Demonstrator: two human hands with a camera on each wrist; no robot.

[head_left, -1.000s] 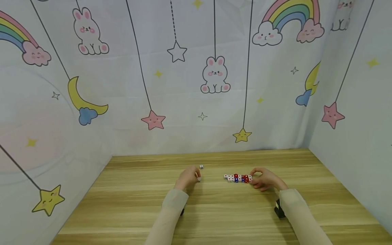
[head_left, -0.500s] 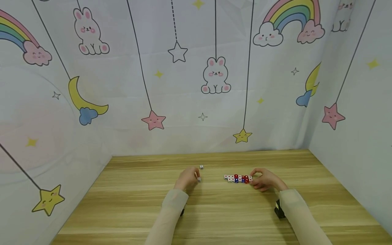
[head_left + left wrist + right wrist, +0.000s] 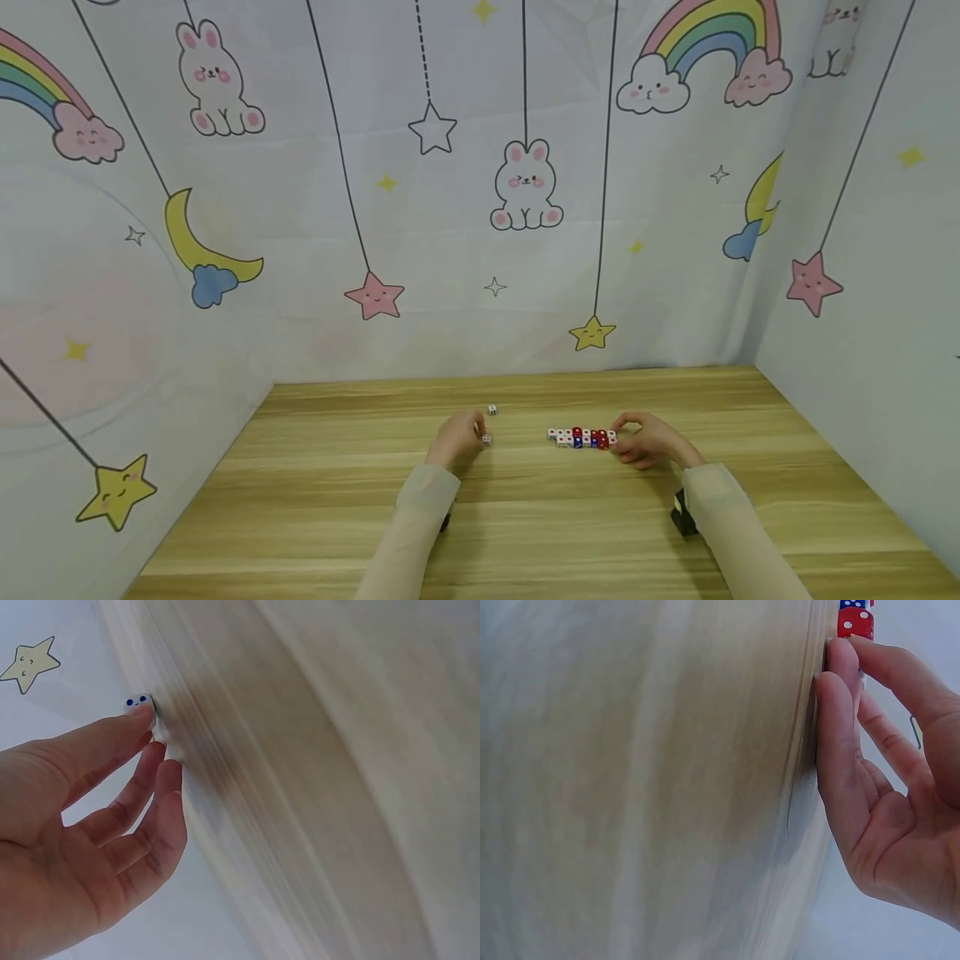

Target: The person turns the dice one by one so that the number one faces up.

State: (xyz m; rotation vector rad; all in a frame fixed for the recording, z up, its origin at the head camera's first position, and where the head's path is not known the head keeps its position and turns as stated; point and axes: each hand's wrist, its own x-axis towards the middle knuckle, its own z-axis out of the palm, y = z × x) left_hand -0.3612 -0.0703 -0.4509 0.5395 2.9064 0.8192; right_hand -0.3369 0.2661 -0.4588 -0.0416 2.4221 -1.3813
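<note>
Between thumb and fingertips, my left hand pinches a white die with blue pips, low over the wooden table in the head view. A second white die lies just beyond that hand. To the right, white, red and blue dice are lined up side by side in two rows. My right hand grips the right end of these rows with thumb and index finger. In the right wrist view a red die shows beside the thumb tip, while the fingers largely hide the end dice.
The wooden table ends at a white cloth backdrop printed with rabbits, stars and rainbows. More cloth rises on the left and right sides. A dark wrist device shows under the right sleeve.
</note>
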